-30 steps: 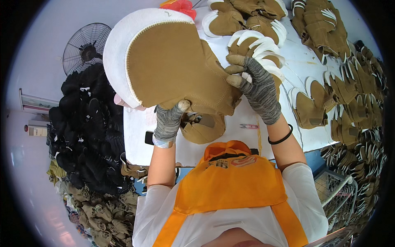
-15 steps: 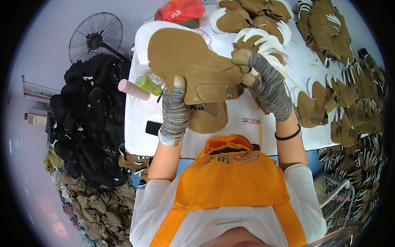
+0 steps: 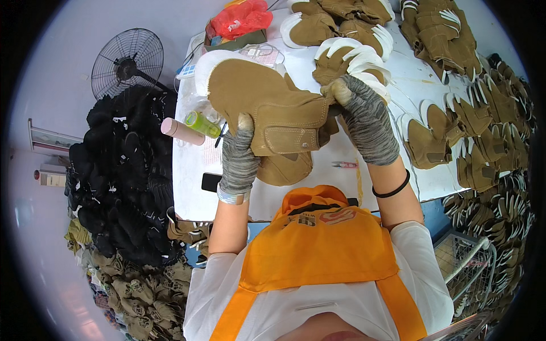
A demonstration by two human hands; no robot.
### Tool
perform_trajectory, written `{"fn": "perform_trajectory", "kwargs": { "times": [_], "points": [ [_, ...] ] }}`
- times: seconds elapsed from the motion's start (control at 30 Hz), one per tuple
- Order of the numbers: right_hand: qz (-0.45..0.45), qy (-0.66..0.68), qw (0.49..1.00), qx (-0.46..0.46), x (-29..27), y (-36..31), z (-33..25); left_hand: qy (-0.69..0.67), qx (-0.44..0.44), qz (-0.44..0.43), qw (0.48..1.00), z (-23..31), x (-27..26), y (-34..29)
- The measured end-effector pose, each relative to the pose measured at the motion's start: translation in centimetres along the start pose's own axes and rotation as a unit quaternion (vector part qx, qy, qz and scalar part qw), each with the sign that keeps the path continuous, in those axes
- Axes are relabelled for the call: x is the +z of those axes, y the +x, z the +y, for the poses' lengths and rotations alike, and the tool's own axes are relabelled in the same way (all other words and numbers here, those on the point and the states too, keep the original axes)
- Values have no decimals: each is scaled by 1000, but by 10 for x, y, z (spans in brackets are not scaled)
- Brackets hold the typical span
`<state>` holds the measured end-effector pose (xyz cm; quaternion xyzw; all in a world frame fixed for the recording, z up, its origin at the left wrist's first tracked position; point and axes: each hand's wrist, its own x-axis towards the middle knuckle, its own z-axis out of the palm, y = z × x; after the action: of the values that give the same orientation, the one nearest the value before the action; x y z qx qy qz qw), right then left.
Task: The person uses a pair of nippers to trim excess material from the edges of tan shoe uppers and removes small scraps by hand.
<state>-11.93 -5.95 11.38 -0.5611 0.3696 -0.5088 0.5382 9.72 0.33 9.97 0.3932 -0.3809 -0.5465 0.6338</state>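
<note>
A brown boot upper [image 3: 242,85] with a white strip along its rounded toe is held up over the white table [image 3: 273,200] by both hands. My left hand [image 3: 237,156], in a grey knit glove with bare fingertips, grips its lower edge, thumb on the near face. At the narrow end, my right hand [image 3: 367,116], gloved alike, pinches the top edge, which folds and gapes a little. Stitching and a small round stud show on its strap. Beneath it, another brown upper [image 3: 286,171] lies on the table, partly hidden. Small thread snips [image 3: 344,165] lie to the right.
A phone [image 3: 211,182], a pink bottle [image 3: 182,131] and a green bottle [image 3: 203,124] are at left. Behind sits a box with a red plastic bag [image 3: 242,20]. Stacked brown uppers [image 3: 429,136] line the right. Beyond the left edge are a black pile [image 3: 128,176] and a fan [image 3: 126,68].
The held upper has dropped slightly and its narrow end has bent open. My right hand has shifted its fingers from both edges of that end to its upper corner. My left hand keeps its grip.
</note>
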Motion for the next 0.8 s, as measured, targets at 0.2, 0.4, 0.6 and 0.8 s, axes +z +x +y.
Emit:
{"fn": "perform_trajectory", "kwargs": {
  "times": [0.2,0.4,0.6,0.8],
  "points": [
    [61,-135,976,-162,2,-1,4,84,58,73,992,5,12,-7],
    [107,-322,890,-305,23,-26,-9,133,90,95,982,7,13,-11],
    [80,-193,963,-170,39,-22,14,63,85,79,991,-5,8,-9],
    [38,-266,946,-181,31,-18,21,-7,61,49,997,-12,11,-10]
  ]
}}
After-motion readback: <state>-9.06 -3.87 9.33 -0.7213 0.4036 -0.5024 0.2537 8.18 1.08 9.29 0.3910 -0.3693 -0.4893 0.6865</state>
